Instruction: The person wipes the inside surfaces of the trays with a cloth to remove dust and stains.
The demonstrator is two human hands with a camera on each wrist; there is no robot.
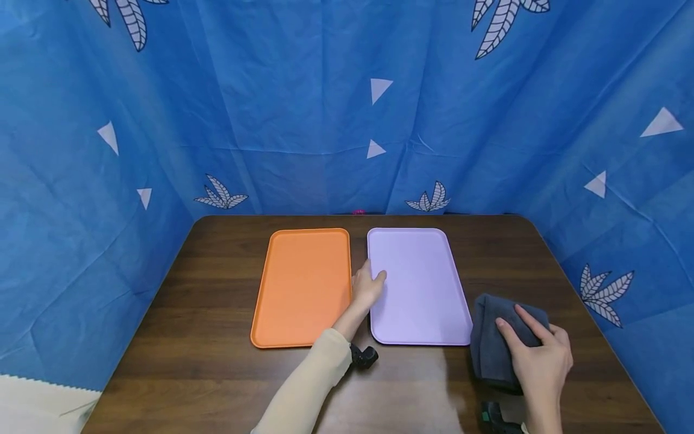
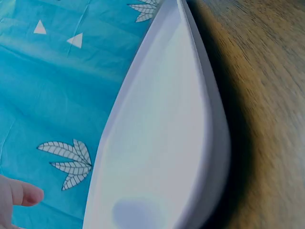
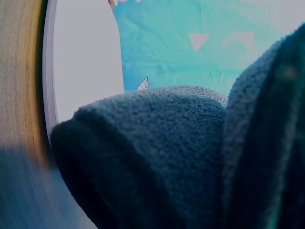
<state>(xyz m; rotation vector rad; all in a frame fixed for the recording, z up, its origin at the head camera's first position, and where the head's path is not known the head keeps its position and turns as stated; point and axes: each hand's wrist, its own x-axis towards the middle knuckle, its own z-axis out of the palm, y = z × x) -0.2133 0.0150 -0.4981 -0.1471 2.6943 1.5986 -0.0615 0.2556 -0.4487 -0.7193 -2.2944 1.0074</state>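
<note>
My left hand (image 1: 368, 288) is at the left long edge of the lavender tray (image 1: 414, 289), fingers reaching forward along the rim and thumb spread out over the tray's inside. The left wrist view shows a thumb (image 2: 28, 193) held apart from the tray, whose raised rim runs up the picture. A folded dark grey towel (image 1: 490, 346) is to the right of the lavender tray. My right hand (image 1: 544, 361) grips it from above, thumb and fingers on its top. Close up in the right wrist view, the fuzzy towel (image 3: 167, 138) hides the fingers.
An orange tray (image 1: 303, 283) lies flat left of the lavender one, with my left forearm crossing its lower right corner. Both sit on a brown wooden table (image 1: 206, 367). Blue patterned cloth (image 1: 303, 108) hangs along the back and both sides.
</note>
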